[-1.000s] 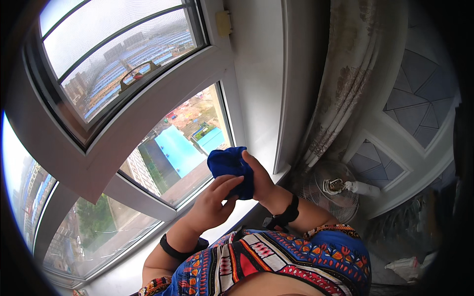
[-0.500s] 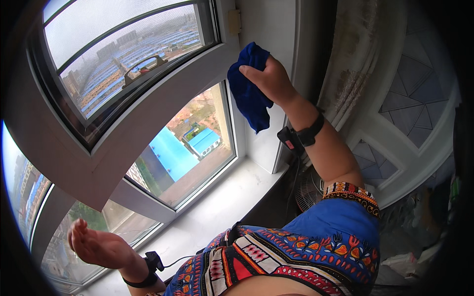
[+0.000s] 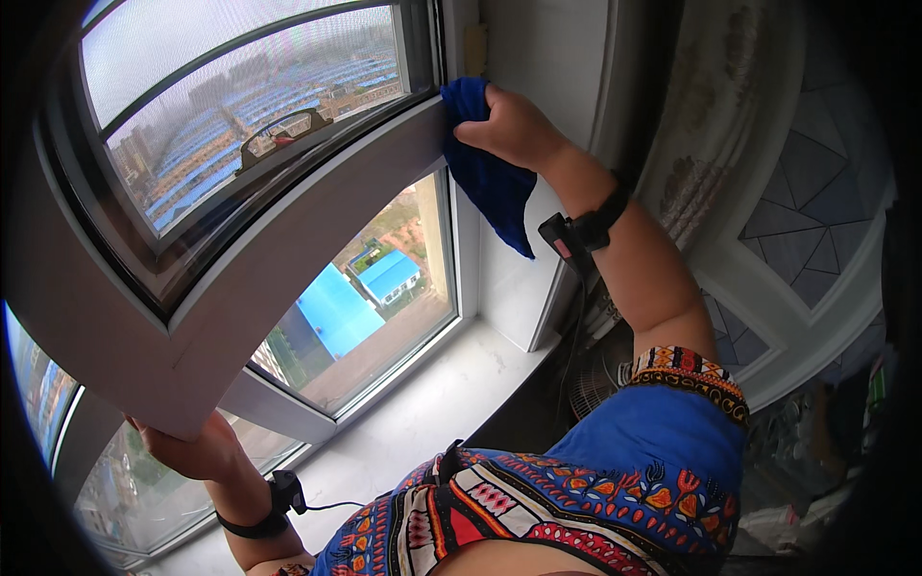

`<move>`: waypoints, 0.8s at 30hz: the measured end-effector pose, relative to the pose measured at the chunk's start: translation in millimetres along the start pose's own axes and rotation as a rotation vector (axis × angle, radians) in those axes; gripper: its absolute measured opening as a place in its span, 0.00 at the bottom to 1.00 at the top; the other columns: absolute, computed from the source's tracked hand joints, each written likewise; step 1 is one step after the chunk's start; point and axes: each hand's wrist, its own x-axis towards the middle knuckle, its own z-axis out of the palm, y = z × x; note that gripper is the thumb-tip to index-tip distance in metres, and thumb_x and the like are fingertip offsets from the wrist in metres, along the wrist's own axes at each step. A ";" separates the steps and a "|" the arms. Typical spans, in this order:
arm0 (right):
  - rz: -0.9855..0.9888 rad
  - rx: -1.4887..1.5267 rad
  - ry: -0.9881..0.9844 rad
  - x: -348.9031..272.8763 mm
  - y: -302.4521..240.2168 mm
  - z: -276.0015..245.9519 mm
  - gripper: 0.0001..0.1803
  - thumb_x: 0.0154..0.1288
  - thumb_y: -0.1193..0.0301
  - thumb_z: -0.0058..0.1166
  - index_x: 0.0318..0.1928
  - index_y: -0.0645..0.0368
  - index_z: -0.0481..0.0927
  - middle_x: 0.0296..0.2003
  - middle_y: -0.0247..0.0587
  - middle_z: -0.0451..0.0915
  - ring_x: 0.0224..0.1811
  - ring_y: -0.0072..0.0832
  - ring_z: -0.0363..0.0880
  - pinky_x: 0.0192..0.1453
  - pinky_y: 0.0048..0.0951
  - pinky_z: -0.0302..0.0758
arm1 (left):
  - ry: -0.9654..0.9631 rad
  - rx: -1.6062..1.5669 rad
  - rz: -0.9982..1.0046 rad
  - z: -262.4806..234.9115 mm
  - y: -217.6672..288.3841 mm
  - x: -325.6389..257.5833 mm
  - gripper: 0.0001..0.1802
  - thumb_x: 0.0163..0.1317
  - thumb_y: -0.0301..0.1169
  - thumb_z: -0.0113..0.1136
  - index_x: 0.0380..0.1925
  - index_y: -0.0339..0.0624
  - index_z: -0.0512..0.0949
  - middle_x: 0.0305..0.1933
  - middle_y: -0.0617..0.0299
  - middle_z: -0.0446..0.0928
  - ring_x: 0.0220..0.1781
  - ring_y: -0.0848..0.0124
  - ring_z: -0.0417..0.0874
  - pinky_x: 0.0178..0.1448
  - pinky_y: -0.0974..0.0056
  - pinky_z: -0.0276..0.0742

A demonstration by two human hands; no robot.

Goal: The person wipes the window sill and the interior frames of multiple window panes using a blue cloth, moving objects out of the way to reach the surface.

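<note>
My right hand (image 3: 519,132) is closed on a dark blue cloth (image 3: 495,197), its thumb over the top. The cloth lies against the right end of the white window sash (image 3: 288,264) and hangs down below the hand. This sash is tilted into the room, its lower corner towards me. My left hand (image 3: 197,451) grips that lower corner at the lower left, with the fingers partly hidden behind the frame.
Below the sash are a fixed window pane (image 3: 360,288) and a white sill (image 3: 423,384). Right of them stand a pale curtain (image 3: 687,144) and a fan (image 3: 591,389). Wrist straps with small dark devices and cables sit on both my forearms.
My left hand has gone from open beside the sash to gripping its lower corner. My right hand has brought the cloth up against the sash's right end.
</note>
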 end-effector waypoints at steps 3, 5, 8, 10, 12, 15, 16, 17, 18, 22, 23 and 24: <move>-0.020 -0.090 0.015 7.8 -0.8 2.9 0.29 0.50 0.57 0.58 0.48 0.66 0.77 0.33 0.54 0.82 0.35 0.42 0.82 0.46 0.34 0.78 | -0.002 -0.222 -0.097 -2.6 7.3 -1.5 0.16 0.75 0.31 0.40 0.49 0.31 0.74 0.47 0.56 0.75 0.50 0.66 0.78 0.57 0.61 0.74; -0.024 -0.135 0.030 11.6 -3.7 3.9 0.29 0.50 0.56 0.59 0.48 0.64 0.77 0.34 0.54 0.82 0.36 0.42 0.82 0.46 0.35 0.78 | -0.091 -0.463 -0.133 -7.9 5.3 -1.5 0.16 0.75 0.31 0.39 0.48 0.32 0.74 0.46 0.56 0.76 0.49 0.66 0.78 0.57 0.61 0.74; 0.005 -0.169 0.011 20.3 -8.9 -3.0 0.28 0.51 0.55 0.59 0.47 0.63 0.77 0.33 0.54 0.82 0.36 0.43 0.82 0.47 0.34 0.78 | -0.173 -0.517 -0.094 -6.4 11.1 -2.4 0.15 0.75 0.31 0.38 0.46 0.33 0.74 0.44 0.56 0.76 0.48 0.67 0.78 0.57 0.61 0.74; 0.015 0.023 0.022 18.4 4.7 -1.8 0.25 0.50 0.56 0.60 0.46 0.59 0.77 0.34 0.47 0.82 0.37 0.38 0.82 0.47 0.33 0.77 | -0.184 -0.469 -0.076 -1.3 16.3 -4.8 0.15 0.75 0.31 0.37 0.45 0.34 0.74 0.44 0.57 0.77 0.48 0.67 0.78 0.56 0.61 0.74; 0.027 0.220 0.009 9.6 0.7 -0.4 0.24 0.50 0.58 0.61 0.46 0.57 0.77 0.35 0.42 0.82 0.38 0.35 0.81 0.48 0.33 0.77 | -0.145 -0.425 -0.089 0.7 18.5 -10.9 0.15 0.75 0.31 0.37 0.44 0.35 0.74 0.44 0.57 0.77 0.47 0.67 0.79 0.55 0.61 0.75; -0.002 0.272 -0.048 -4.4 -33.4 6.9 0.23 0.52 0.60 0.61 0.48 0.54 0.76 0.32 0.36 0.80 0.36 0.29 0.79 0.46 0.32 0.77 | -0.232 -0.422 -0.033 -9.9 7.7 -10.9 0.13 0.75 0.29 0.36 0.41 0.37 0.73 0.40 0.59 0.75 0.42 0.70 0.78 0.49 0.64 0.74; -0.020 0.260 -0.063 -9.1 -45.2 12.0 0.23 0.53 0.60 0.61 0.49 0.54 0.76 0.31 0.35 0.79 0.35 0.28 0.79 0.45 0.32 0.77 | -0.199 -0.394 -0.049 -10.5 4.7 -14.9 0.13 0.75 0.29 0.37 0.39 0.38 0.73 0.38 0.60 0.74 0.41 0.71 0.77 0.47 0.65 0.73; -0.050 0.264 -0.091 -12.6 -52.3 17.9 0.22 0.53 0.60 0.61 0.48 0.54 0.76 0.30 0.35 0.79 0.34 0.28 0.79 0.43 0.31 0.77 | -0.165 -0.372 -0.065 -11.2 2.2 -17.7 0.12 0.74 0.28 0.37 0.38 0.38 0.72 0.37 0.61 0.73 0.39 0.72 0.76 0.46 0.65 0.73; -0.080 0.269 -0.119 -15.9 -57.1 24.8 0.22 0.54 0.61 0.61 0.48 0.54 0.76 0.29 0.34 0.78 0.32 0.28 0.78 0.42 0.31 0.77 | -0.100 -0.391 -0.101 -7.0 3.2 -19.0 0.12 0.74 0.27 0.37 0.37 0.38 0.72 0.37 0.61 0.73 0.40 0.72 0.76 0.46 0.65 0.73; -0.186 0.332 -0.194 -33.8 -103.2 45.6 0.21 0.54 0.62 0.60 0.48 0.55 0.75 0.28 0.35 0.78 0.28 0.28 0.77 0.38 0.30 0.77 | 0.015 -0.394 -0.120 10.8 7.7 -9.9 0.11 0.72 0.24 0.37 0.36 0.38 0.72 0.38 0.62 0.72 0.40 0.72 0.74 0.46 0.66 0.72; -0.215 0.337 -0.204 -33.6 -115.7 48.0 0.22 0.55 0.62 0.60 0.48 0.57 0.75 0.28 0.38 0.79 0.30 0.28 0.79 0.38 0.31 0.78 | -0.020 -0.307 -0.042 13.2 3.0 -7.6 0.12 0.72 0.24 0.37 0.36 0.37 0.72 0.38 0.62 0.72 0.40 0.72 0.74 0.46 0.65 0.72; -0.217 0.370 -0.230 -34.3 -121.5 50.5 0.23 0.54 0.62 0.60 0.49 0.57 0.75 0.29 0.39 0.80 0.30 0.29 0.80 0.38 0.31 0.79 | -0.058 -0.318 -0.027 16.0 -1.0 -6.6 0.12 0.72 0.25 0.36 0.38 0.38 0.72 0.40 0.62 0.71 0.42 0.72 0.73 0.48 0.65 0.72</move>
